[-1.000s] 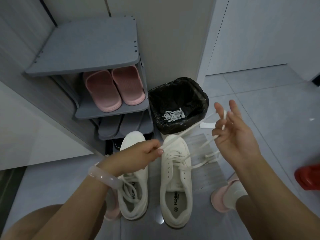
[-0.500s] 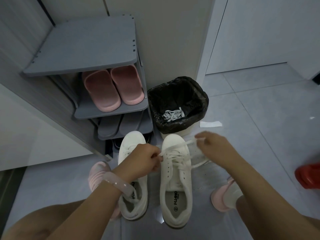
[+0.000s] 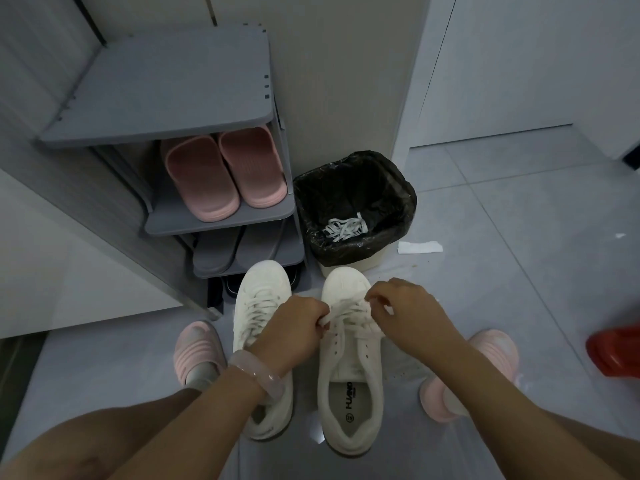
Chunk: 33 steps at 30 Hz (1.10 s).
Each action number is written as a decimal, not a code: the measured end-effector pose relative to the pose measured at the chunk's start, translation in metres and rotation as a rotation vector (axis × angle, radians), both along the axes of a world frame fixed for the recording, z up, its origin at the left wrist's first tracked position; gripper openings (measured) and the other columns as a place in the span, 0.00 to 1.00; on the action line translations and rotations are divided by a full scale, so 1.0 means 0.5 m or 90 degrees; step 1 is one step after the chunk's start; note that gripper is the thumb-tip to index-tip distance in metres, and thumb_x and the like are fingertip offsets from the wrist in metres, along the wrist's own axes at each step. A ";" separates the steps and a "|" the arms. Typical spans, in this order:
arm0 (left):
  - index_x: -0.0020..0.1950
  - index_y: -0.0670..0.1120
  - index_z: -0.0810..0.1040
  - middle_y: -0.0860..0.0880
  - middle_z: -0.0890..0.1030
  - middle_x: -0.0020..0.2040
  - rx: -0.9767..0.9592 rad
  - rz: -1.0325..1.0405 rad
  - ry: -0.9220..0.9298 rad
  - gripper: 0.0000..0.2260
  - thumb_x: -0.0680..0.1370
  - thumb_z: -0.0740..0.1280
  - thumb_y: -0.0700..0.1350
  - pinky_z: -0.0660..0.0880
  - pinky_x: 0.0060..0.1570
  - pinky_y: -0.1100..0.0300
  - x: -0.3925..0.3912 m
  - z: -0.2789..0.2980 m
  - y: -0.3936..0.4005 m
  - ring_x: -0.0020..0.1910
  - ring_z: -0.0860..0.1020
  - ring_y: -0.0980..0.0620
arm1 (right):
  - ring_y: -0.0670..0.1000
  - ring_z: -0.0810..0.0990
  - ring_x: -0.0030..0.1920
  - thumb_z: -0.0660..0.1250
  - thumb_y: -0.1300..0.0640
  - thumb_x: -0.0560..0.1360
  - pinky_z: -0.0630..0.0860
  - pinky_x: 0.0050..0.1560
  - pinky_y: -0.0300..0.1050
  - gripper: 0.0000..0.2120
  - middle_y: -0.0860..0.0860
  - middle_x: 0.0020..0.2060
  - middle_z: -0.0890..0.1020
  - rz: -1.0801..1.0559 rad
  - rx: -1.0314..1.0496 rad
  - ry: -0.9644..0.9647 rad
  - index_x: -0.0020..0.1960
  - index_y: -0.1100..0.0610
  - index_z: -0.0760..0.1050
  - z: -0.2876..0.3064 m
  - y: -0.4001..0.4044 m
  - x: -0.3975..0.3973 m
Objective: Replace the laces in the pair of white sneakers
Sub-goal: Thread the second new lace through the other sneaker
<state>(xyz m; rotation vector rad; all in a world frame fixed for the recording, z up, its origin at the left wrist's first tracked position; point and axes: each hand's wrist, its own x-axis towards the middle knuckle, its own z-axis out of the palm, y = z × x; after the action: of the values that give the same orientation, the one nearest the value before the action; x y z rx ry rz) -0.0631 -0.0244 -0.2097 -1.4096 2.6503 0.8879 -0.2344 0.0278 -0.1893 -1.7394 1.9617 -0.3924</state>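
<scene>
Since a second ago, the right hand (image 3: pixel 412 315) has come down from mid-air, where it held a lace end stretched up and out, to the front of the right white leather sneaker (image 3: pixel 349 372). The left hand (image 3: pixel 294 329) has moved only slightly and remains at the same shoe's lacing.

Both hands now sit low over that sneaker. The left hand's fingers are curled, pinching a flat white shoelace (image 3: pixel 337 318) beside the eyelets. The right hand's fingers are bent around the lace on the opposite side, near the toe. The lace runs across the tongue between them.

The left white leather sneaker (image 3: pixel 263 327) stands just beside it on the grey tiled floor (image 3: pixel 519 220), already laced, partly covered by the left wrist, which wears a pale pink bangle (image 3: pixel 258 374).

Behind the shoes, a bin lined with a black plastic bag (image 3: pixel 355 206) holds a tangle of white laces (image 3: pixel 344 226). A grey shoe rack (image 3: pixel 166 88) beside it carries pink slides (image 3: pixel 223 176).
</scene>
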 end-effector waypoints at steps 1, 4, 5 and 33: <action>0.27 0.51 0.60 0.55 0.65 0.28 -0.017 -0.005 -0.002 0.19 0.73 0.64 0.37 0.60 0.29 0.68 0.000 -0.002 -0.001 0.29 0.64 0.60 | 0.52 0.76 0.48 0.59 0.57 0.77 0.74 0.50 0.46 0.11 0.53 0.46 0.79 0.046 0.005 -0.006 0.52 0.57 0.79 0.000 0.000 0.003; 0.30 0.47 0.63 0.52 0.68 0.30 -0.077 -0.046 -0.025 0.14 0.75 0.61 0.37 0.59 0.30 0.65 -0.001 -0.005 0.005 0.33 0.69 0.54 | 0.53 0.76 0.46 0.59 0.58 0.76 0.73 0.48 0.48 0.13 0.55 0.43 0.78 0.175 0.090 0.002 0.51 0.59 0.81 -0.007 0.008 0.020; 0.33 0.46 0.66 0.50 0.71 0.34 -0.091 -0.066 -0.033 0.11 0.75 0.59 0.37 0.60 0.33 0.65 -0.003 -0.005 0.009 0.38 0.72 0.51 | 0.53 0.76 0.45 0.58 0.58 0.76 0.73 0.46 0.46 0.13 0.54 0.41 0.77 0.192 0.113 0.006 0.52 0.59 0.80 -0.012 0.013 0.025; 0.43 0.42 0.73 0.51 0.74 0.37 0.186 0.082 0.087 0.09 0.77 0.64 0.48 0.66 0.34 0.66 -0.002 -0.013 0.022 0.35 0.71 0.57 | 0.39 0.68 0.31 0.65 0.55 0.75 0.64 0.31 0.29 0.04 0.41 0.31 0.70 -0.044 0.198 -0.256 0.43 0.46 0.74 -0.067 0.023 0.067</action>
<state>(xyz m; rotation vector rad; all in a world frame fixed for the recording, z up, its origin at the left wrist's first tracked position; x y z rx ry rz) -0.0639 -0.0134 -0.2161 -1.5053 2.4089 1.3651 -0.2009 0.0394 -0.2228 -1.2863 1.6898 -0.4008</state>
